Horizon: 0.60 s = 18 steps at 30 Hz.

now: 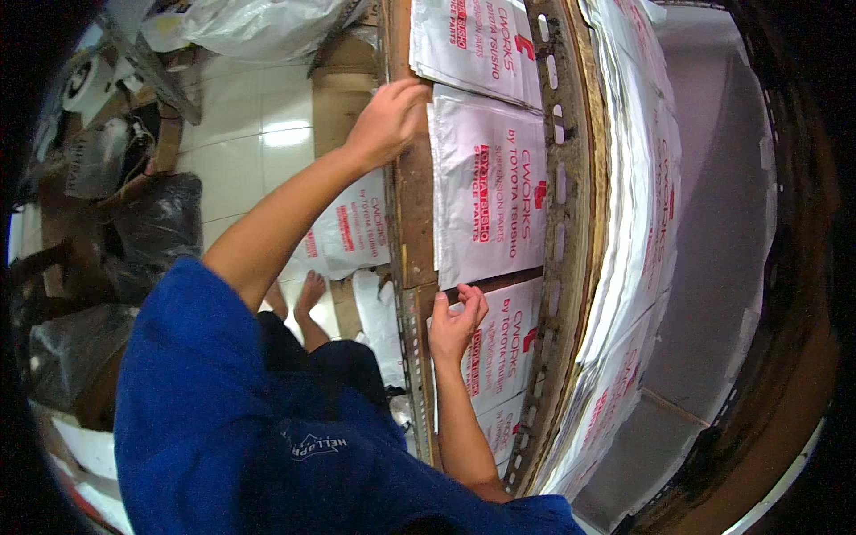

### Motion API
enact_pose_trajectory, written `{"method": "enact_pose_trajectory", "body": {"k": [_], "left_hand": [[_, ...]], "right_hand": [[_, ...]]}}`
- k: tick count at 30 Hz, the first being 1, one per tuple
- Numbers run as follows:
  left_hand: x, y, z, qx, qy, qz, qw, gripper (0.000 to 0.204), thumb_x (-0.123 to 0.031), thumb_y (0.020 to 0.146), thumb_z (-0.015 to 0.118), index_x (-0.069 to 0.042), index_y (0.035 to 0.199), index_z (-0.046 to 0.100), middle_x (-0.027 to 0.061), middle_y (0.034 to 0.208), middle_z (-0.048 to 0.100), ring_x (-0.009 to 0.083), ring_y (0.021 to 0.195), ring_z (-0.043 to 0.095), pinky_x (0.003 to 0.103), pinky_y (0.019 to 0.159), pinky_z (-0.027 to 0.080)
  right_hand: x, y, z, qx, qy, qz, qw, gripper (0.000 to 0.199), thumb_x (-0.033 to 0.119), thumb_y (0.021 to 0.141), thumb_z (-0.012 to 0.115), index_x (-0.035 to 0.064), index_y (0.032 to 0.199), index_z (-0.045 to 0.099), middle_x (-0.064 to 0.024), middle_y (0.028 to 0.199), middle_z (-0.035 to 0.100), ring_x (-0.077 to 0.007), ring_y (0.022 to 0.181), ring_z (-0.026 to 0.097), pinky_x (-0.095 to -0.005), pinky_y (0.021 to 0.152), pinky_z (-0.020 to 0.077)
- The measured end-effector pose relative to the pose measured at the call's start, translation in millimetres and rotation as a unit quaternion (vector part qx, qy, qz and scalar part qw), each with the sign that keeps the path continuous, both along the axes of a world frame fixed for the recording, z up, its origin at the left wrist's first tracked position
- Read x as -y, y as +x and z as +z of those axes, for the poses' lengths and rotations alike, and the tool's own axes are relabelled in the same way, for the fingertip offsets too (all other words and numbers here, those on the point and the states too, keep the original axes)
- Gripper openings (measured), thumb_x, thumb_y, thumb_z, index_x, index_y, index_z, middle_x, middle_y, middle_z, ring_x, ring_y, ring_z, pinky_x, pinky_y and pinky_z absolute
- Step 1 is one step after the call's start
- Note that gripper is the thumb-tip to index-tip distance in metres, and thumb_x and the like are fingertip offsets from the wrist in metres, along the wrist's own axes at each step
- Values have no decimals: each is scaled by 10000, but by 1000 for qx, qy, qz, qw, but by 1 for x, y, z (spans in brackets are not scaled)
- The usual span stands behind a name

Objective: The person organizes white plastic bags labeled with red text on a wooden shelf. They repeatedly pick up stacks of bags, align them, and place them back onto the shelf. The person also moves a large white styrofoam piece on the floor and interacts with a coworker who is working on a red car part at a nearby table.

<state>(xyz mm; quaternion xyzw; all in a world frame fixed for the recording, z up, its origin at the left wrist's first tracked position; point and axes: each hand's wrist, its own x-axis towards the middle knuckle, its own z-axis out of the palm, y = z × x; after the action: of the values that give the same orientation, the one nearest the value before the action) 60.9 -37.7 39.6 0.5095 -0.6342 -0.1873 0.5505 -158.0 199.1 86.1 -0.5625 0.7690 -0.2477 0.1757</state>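
A stack of flat white plastic bags with red print (pixel 489 192) lies on a wooden shelf board between my hands. My left hand (pixel 390 123) is closed beside the stack's far left corner, its fingers slightly blurred; whether a bag edge is inside cannot be made out. At the near left corner, my right hand (pixel 457 328) has loosely bent fingers, thumb and fingertips apart, and no bag shows in it. Below that hand lies another stack of the same bags (pixel 506 352), partly covered by my forearm. A further stack (pixel 477 49) sits beyond my left hand.
A slotted metal bar (pixel 555 205) runs along the right side of the stacks. Past it, more printed bags (pixel 624 267) are piled high. Lower down at left, similar bags (pixel 343 227) lie above a tiled floor (pixel 236 169). Clear plastic sheeting (pixel 259 27) lies at the far left.
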Motion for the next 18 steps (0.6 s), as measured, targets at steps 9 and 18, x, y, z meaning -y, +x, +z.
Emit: {"method": "enact_pose_trajectory", "body": {"k": [9, 18], "left_hand": [[-364, 70, -64, 98, 488, -193, 846, 252, -214, 874, 516, 0, 992, 577, 244, 966, 585, 393, 956, 565, 461, 847, 449], [-536, 44, -82, -64, 570, 185, 798, 322, -283, 877, 529, -21, 1041, 622, 202, 1020, 630, 350, 984, 591, 413, 862, 458]], "right_hand": [[-31, 46, -7, 209, 114, 203, 950, 190, 107, 875, 592, -18, 1017, 591, -66, 823, 613, -116, 714, 591, -251, 647, 483], [-91, 23, -90, 189, 294, 259, 900, 263, 230, 870, 603, 9, 1013, 599, -76, 803, 627, -147, 692, 609, -279, 628, 471]]}}
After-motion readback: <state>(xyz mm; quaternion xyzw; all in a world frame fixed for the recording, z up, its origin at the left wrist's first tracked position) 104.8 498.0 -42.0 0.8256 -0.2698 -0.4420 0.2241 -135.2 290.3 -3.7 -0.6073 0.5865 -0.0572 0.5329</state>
